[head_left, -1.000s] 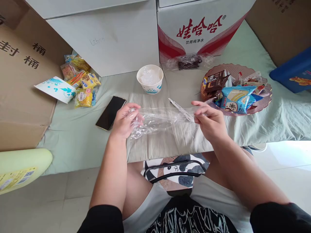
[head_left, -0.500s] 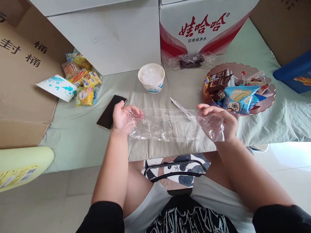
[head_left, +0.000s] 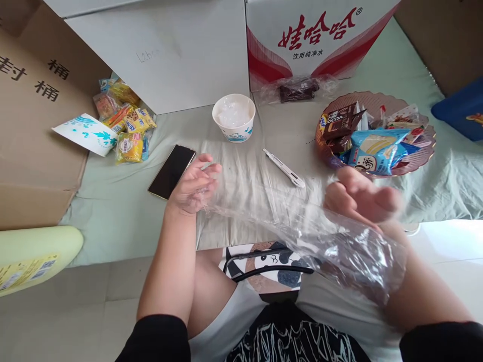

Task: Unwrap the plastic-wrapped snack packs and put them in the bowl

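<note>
A long, clear plastic bag point(head_left: 302, 229) stretches slantwise across the front edge of the cloth-covered surface. Pinched between the fingers of my left hand point(head_left: 194, 188) is its narrow upper end. My right hand point(head_left: 362, 198), blurred by motion, is palm up with loosely curled fingers and seems to hold nothing. Below it, the bag's wide end droops over my right forearm. Just beyond the hands lies a white utility knife point(head_left: 284, 168). A paper bowl point(head_left: 237, 131) with crumpled clear plastic inside stands farther back. The dark phone point(head_left: 169, 173) is right beside my left hand.
Packaged snacks fill a scalloped pinkish plate point(head_left: 426, 146) on the right. More wrapped snacks point(head_left: 130, 146) and a tilted paper bowl point(head_left: 88, 133) lie at left. Cartons point(head_left: 158, 55) stand along the back, with a dark item in clear wrap point(head_left: 298, 90) before them.
My right hand has come off the bag and moved right, blurring. The bag's right end has dropped toward my lap and forearm, uncovering the utility knife. My left hand keeps its end.
</note>
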Action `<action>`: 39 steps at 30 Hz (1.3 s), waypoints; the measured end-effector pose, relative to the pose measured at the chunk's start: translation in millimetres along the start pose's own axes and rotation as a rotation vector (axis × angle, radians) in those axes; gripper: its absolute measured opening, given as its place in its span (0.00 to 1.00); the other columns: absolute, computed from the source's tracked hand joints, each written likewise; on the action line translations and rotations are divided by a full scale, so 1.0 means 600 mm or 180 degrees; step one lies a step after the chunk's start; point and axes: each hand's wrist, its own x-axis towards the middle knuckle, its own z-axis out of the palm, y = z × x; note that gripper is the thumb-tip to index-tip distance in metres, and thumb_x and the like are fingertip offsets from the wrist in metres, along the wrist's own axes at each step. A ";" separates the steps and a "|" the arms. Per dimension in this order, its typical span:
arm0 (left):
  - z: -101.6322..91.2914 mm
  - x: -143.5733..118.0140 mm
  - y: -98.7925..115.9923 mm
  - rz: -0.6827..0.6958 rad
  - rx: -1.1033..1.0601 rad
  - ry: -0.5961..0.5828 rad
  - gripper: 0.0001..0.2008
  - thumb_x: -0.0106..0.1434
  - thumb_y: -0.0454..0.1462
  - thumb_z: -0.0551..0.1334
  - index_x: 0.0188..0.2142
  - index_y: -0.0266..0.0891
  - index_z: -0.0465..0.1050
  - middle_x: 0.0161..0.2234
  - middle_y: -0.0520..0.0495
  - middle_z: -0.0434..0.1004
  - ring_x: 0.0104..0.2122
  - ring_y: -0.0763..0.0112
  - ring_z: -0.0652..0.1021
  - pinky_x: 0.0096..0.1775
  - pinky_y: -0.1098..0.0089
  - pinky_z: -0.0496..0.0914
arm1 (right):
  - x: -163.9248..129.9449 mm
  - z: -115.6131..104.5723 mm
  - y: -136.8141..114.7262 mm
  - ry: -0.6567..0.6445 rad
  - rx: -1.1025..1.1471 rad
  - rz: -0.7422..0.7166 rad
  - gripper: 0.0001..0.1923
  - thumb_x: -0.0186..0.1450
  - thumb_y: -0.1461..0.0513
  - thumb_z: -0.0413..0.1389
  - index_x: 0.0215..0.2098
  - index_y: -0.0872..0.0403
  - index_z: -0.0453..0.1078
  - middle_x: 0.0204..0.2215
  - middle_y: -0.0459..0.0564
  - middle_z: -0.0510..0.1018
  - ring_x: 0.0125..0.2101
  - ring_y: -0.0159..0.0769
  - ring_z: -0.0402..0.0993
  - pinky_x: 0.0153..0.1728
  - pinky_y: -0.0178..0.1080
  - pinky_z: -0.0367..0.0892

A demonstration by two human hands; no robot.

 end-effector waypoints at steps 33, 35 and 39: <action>0.106 0.029 -0.095 -0.0191 0.1105 0.0049 0.18 0.54 0.44 0.73 0.38 0.40 0.71 0.23 0.54 0.79 0.18 0.74 0.76 0.21 0.75 0.65 | 0.083 0.058 0.078 0.0499 -0.1258 0.0368 0.13 0.62 0.55 0.59 0.41 0.51 0.65 0.20 0.39 0.74 0.17 0.26 0.67 0.20 0.32 0.63; 0.103 0.029 -0.090 -0.0151 0.1206 -0.0001 0.20 0.56 0.45 0.71 0.44 0.41 0.70 0.21 0.55 0.78 0.15 0.73 0.74 0.18 0.75 0.63 | 0.082 0.053 0.080 0.0580 -0.1452 0.0214 0.15 0.64 0.56 0.58 0.47 0.52 0.66 0.24 0.41 0.77 0.16 0.25 0.67 0.19 0.32 0.62; 0.101 0.027 -0.083 -0.0121 0.0941 -0.0142 0.18 0.56 0.45 0.69 0.42 0.43 0.67 0.18 0.57 0.75 0.11 0.76 0.70 0.15 0.76 0.58 | 0.080 0.050 0.086 0.0757 -0.1402 -0.0430 0.10 0.65 0.56 0.59 0.42 0.51 0.73 0.43 0.49 0.81 0.17 0.19 0.62 0.17 0.32 0.60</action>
